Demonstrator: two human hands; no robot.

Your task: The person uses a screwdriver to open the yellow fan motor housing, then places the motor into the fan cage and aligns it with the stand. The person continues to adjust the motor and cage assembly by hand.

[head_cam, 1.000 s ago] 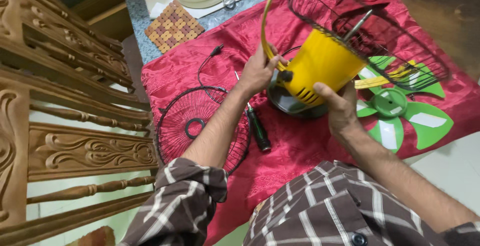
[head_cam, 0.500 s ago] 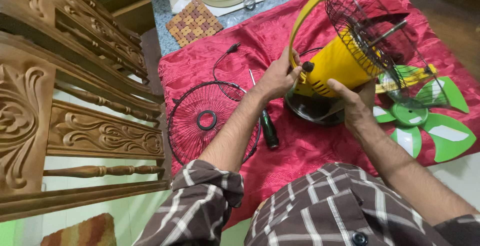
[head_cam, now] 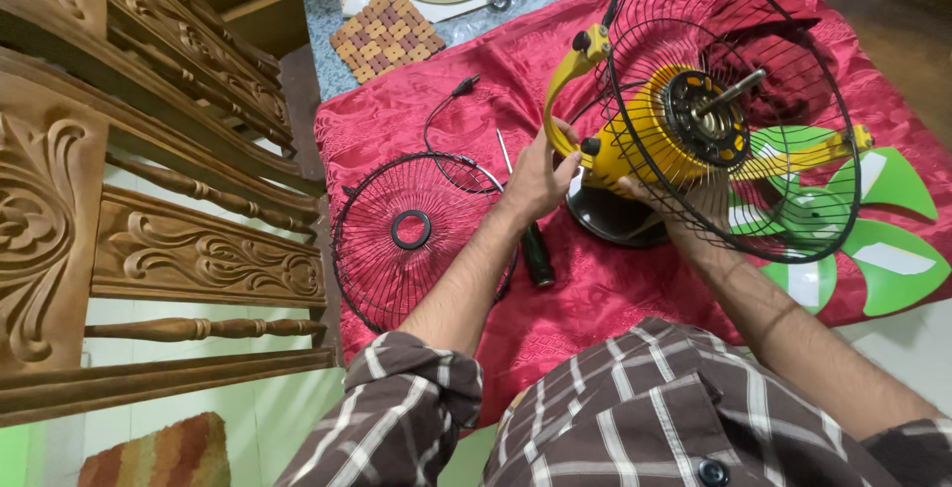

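Your left hand [head_cam: 540, 175] grips the yellow bracket [head_cam: 560, 90]. Your right hand [head_cam: 684, 211] holds the fan motor [head_cam: 654, 140] from below, behind the cage [head_cam: 793, 100]; its shaft [head_cam: 732, 90] points up at you

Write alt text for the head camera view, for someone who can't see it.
Two bare hands, left hand and right hand, grip a yellow table fan with its rear wire guard attached, over a red cloth. The loose front guard, a screwdriver and green fan blades lie around it.
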